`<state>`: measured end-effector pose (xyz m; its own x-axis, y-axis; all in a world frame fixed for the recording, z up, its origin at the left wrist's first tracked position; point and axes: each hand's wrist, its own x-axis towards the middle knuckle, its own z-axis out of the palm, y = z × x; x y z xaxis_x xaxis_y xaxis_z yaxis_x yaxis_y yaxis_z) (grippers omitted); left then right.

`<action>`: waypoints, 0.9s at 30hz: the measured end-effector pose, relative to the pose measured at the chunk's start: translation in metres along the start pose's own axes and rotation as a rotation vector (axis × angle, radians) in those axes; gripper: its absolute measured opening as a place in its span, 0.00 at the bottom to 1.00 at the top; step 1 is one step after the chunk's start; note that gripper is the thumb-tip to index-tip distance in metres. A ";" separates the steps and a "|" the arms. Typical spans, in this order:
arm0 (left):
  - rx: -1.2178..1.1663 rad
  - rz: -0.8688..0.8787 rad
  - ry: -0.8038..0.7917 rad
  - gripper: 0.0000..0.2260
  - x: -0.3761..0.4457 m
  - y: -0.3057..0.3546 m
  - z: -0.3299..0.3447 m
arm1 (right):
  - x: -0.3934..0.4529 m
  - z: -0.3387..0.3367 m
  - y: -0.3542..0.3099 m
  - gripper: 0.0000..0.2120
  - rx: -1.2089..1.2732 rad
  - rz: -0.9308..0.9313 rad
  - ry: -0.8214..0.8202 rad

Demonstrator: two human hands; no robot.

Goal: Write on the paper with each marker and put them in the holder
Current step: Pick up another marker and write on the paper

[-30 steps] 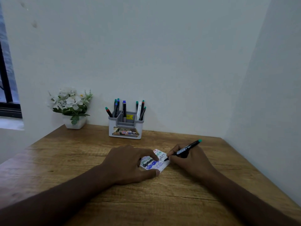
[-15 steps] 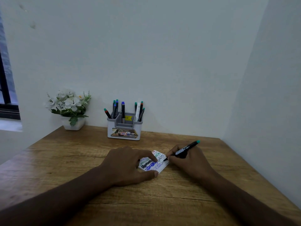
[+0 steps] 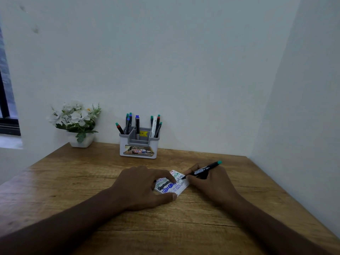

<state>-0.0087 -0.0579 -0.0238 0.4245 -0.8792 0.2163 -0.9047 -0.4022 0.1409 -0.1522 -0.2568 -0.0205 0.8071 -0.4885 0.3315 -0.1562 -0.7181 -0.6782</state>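
Holder, front sticker: white box with red "42", then a blue oval badge too blurred to read, then white letters "DP" cut off at the sticker's right edge.

Yellow tag inside the holder's rear compartment: price-like print, seems to end ".00"; the rest too small.

White marker in the right compartment: small mark near the top, looks like "CE".

Black marker in the right hand: white print along the barrel, illegible.

Paper: coloured scribbles, loops only, no words readable.
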 end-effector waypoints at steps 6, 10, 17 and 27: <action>0.005 -0.007 0.001 0.30 0.000 0.002 -0.001 | 0.000 -0.004 0.000 0.05 -0.005 0.034 0.015; 0.011 -0.008 0.007 0.30 -0.002 0.001 0.000 | -0.001 -0.004 -0.001 0.04 0.005 0.026 0.004; 0.010 -0.007 0.026 0.28 -0.003 0.003 -0.002 | -0.003 -0.006 -0.004 0.04 0.015 0.028 0.010; 0.009 -0.007 0.004 0.30 -0.003 0.002 -0.002 | -0.003 -0.005 -0.006 0.05 -0.006 0.037 0.034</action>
<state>-0.0113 -0.0558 -0.0222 0.4308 -0.8753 0.2196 -0.9021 -0.4105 0.1333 -0.1562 -0.2539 -0.0145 0.7808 -0.5312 0.3289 -0.1890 -0.7026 -0.6860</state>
